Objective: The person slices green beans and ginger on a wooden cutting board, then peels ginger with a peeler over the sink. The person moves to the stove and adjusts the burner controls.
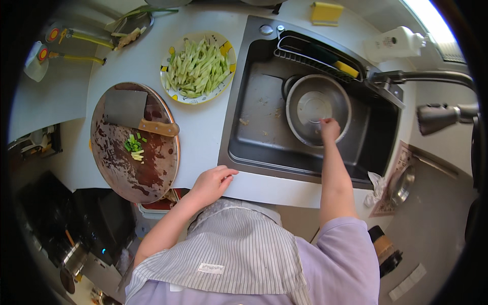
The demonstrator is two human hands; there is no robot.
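My right hand point(330, 129) reaches into a metal bowl point(339, 95) in the dark sink point(263, 133). Its fingers are bunched near the bowl's inner wall; whether something small is pinched between them cannot be seen. The bowl appears to hold clear water. Resting on the counter's front edge, left of the sink's near corner, is my left hand point(214, 183), its fingers loosely bent around nothing.
A round cutting board point(152, 175) bears a cleaver point(126, 108) and chopped scallion point(133, 145). Behind it stands a plate point(176, 95) of sliced green beans point(200, 68). A wire rack point(297, 57) hangs inside the sink; the faucet point(438, 114) is at right.
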